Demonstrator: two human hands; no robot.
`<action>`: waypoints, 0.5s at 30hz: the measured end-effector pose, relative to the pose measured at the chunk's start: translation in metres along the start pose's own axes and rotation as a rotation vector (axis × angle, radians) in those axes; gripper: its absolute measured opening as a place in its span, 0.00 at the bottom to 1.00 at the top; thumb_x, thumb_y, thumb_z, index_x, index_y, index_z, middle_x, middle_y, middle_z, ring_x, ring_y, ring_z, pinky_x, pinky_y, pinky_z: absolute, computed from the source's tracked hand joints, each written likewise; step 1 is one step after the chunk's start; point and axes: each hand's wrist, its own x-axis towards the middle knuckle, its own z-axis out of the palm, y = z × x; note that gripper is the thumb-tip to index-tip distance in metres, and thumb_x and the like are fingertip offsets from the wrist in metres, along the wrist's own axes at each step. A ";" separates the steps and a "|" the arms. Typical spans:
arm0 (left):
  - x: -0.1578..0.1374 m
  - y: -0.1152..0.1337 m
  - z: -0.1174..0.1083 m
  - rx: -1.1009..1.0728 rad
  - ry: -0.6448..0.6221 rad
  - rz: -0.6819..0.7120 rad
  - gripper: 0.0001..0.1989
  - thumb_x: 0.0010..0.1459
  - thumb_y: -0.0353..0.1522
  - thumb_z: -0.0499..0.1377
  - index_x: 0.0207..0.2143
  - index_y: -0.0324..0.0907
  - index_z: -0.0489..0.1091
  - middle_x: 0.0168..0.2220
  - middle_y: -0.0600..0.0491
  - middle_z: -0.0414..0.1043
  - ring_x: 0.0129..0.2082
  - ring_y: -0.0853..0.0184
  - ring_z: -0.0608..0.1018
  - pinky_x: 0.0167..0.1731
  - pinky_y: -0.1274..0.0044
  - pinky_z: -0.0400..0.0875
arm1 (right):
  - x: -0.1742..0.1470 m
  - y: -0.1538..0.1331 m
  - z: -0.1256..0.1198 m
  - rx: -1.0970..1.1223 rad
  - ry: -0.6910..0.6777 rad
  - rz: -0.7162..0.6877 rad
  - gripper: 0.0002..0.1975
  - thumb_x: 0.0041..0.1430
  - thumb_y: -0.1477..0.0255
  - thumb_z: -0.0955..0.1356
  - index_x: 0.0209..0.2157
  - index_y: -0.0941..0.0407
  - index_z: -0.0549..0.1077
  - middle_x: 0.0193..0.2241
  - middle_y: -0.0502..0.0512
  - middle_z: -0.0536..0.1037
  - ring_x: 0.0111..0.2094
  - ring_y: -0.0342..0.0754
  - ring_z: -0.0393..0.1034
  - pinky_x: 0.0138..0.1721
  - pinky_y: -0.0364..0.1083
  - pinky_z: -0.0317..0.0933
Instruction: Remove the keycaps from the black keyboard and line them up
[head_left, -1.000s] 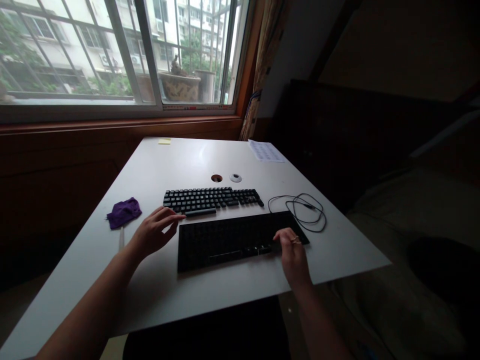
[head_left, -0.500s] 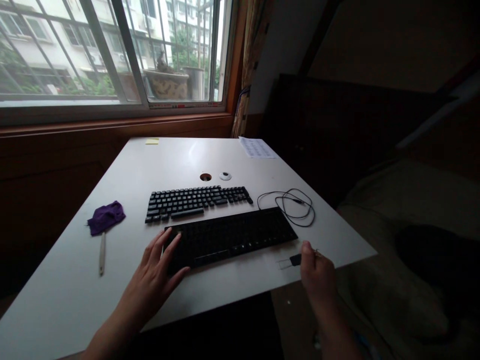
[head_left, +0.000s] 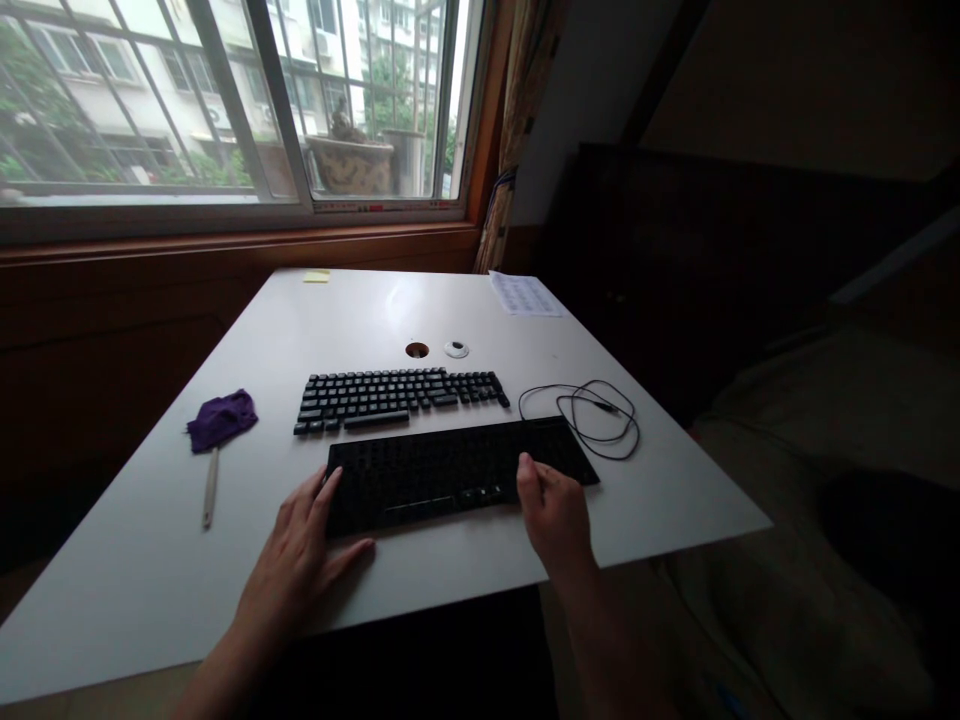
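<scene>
A black keyboard base (head_left: 442,470) lies on the white table in front of me, its cable trailing from the back right. Behind it, loose black keycaps (head_left: 375,395) are laid out in keyboard order. My left hand (head_left: 296,545) rests at the base's left end, fingers spread, fingertips touching its edge and the thumb lying near the front edge. Above the right part of the base, my right hand (head_left: 555,510) is closed around the wire keycap puller seen half a second ago. The puller's wire end cannot be made out against the dark base.
A coiled black cable (head_left: 600,420) lies right of the keyboard. On the left is a purple cloth (head_left: 221,420) with a pale-handled brush or stick (head_left: 210,490). Farther back are a cable hole (head_left: 417,350), its white cover (head_left: 456,349), a printed sheet (head_left: 523,294) and a yellow note (head_left: 316,276).
My right hand has moved left, from beside the table's front edge to over the keyboard base. My left hand has slid slightly left, off the keys' area to the edge. The view has shifted slightly.
</scene>
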 end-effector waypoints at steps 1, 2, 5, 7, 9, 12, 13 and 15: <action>0.000 0.000 0.000 0.003 0.003 -0.001 0.42 0.60 0.44 0.61 0.70 0.46 0.44 0.66 0.41 0.55 0.63 0.46 0.63 0.59 0.51 0.65 | 0.002 -0.004 0.003 -0.011 -0.010 -0.010 0.24 0.71 0.63 0.57 0.19 0.54 0.59 0.16 0.47 0.63 0.19 0.42 0.58 0.27 0.45 0.48; 0.000 0.000 0.000 0.006 0.004 0.000 0.42 0.60 0.44 0.61 0.70 0.47 0.44 0.66 0.41 0.55 0.63 0.47 0.63 0.59 0.51 0.65 | 0.003 -0.007 0.006 -0.023 -0.017 -0.017 0.24 0.71 0.64 0.57 0.19 0.54 0.60 0.17 0.48 0.63 0.19 0.42 0.58 0.27 0.45 0.47; -0.001 -0.001 0.001 0.022 -0.002 0.006 0.40 0.60 0.44 0.60 0.69 0.46 0.47 0.67 0.40 0.53 0.64 0.47 0.63 0.59 0.52 0.65 | 0.006 -0.013 0.014 -0.056 -0.035 -0.044 0.23 0.71 0.64 0.57 0.20 0.55 0.62 0.18 0.49 0.66 0.20 0.42 0.60 0.28 0.45 0.47; -0.002 -0.002 0.002 0.035 -0.007 0.008 0.38 0.61 0.45 0.60 0.68 0.46 0.50 0.67 0.41 0.52 0.63 0.47 0.63 0.59 0.52 0.65 | 0.006 -0.016 0.017 -0.080 -0.041 -0.071 0.24 0.71 0.65 0.57 0.21 0.55 0.64 0.18 0.50 0.68 0.21 0.42 0.61 0.28 0.45 0.47; -0.002 -0.001 0.002 0.048 -0.006 0.011 0.36 0.61 0.45 0.60 0.67 0.47 0.52 0.67 0.41 0.52 0.63 0.47 0.63 0.59 0.52 0.65 | 0.005 -0.019 0.021 -0.111 -0.039 -0.092 0.24 0.72 0.65 0.57 0.20 0.55 0.65 0.19 0.51 0.69 0.21 0.42 0.62 0.28 0.46 0.47; -0.002 -0.001 0.002 0.064 -0.008 0.029 0.35 0.61 0.44 0.60 0.66 0.46 0.54 0.68 0.41 0.51 0.63 0.46 0.63 0.59 0.52 0.65 | 0.002 -0.022 0.027 -0.151 -0.033 -0.114 0.25 0.72 0.65 0.57 0.20 0.55 0.66 0.19 0.51 0.70 0.21 0.42 0.62 0.28 0.46 0.47; -0.002 -0.001 0.002 0.066 -0.011 0.037 0.35 0.61 0.44 0.60 0.66 0.46 0.54 0.68 0.41 0.51 0.63 0.46 0.63 0.58 0.52 0.65 | 0.002 -0.023 0.028 -0.158 -0.034 -0.121 0.24 0.72 0.65 0.57 0.21 0.56 0.66 0.19 0.52 0.71 0.21 0.43 0.63 0.28 0.46 0.47; -0.003 -0.001 0.003 0.065 -0.016 0.050 0.34 0.62 0.43 0.59 0.67 0.47 0.53 0.68 0.41 0.50 0.63 0.46 0.64 0.58 0.52 0.66 | 0.001 -0.025 0.031 -0.164 -0.046 -0.132 0.24 0.71 0.66 0.57 0.21 0.56 0.68 0.19 0.52 0.72 0.21 0.43 0.64 0.29 0.45 0.48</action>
